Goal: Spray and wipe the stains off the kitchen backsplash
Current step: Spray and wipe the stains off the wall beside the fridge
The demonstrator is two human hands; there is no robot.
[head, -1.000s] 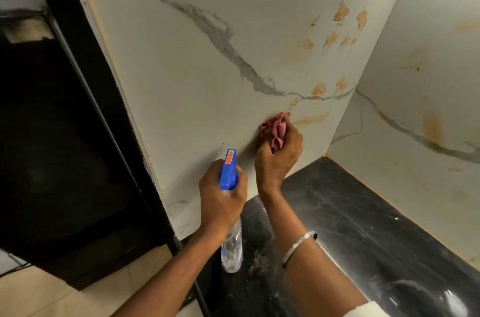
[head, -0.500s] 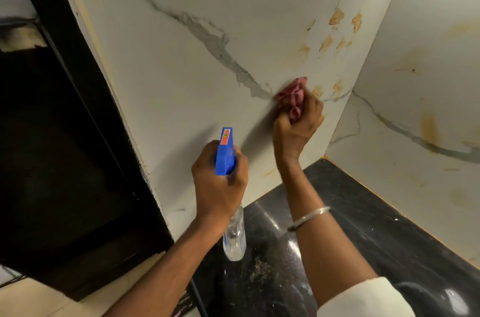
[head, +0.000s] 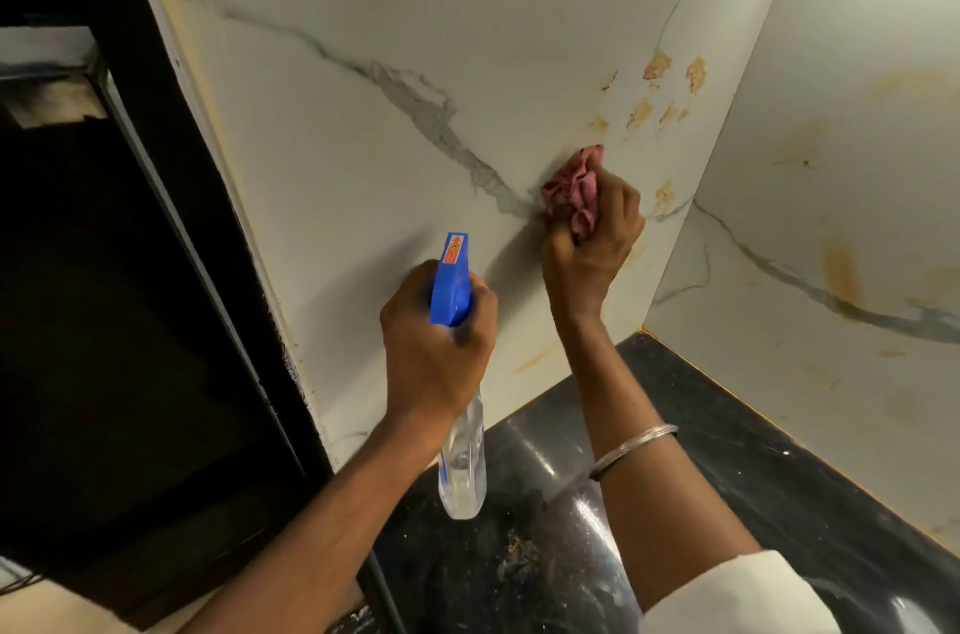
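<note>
Head view, looking forward and down into a kitchen corner. A pale marble-look backsplash fills the middle of the frame, with a grey vein running from ten o'clock down to the centre. The right hand, a little toward three o'clock of centre, is curled tight round a bunched pink cloth and presses it against the backsplash at the vein's lower end. Orange-brown stains sit in a loose cluster at one o'clock of the cloth, apart from it. One more spot lies near the cloth at three o'clock, and a faint streak lies low on the panel, between the two wrists. The left hand, at seven o'clock of the cloth, grips the neck of a spray bottle. Its fingers wrap round just under the blue head, whose nozzle points at the backsplash. The clear body hangs below the hand, over the counter. A black, glossy counter takes up the five o'clock part of the frame, with a patch of crumbs at six o'clock. A side wall of the same marble look meets the backsplash at three o'clock and carries its own yellowish marks. The right forearm wears a silver bangle and, lower down, a white sleeve. A dark cabinet fills the nine o'clock side.
</note>
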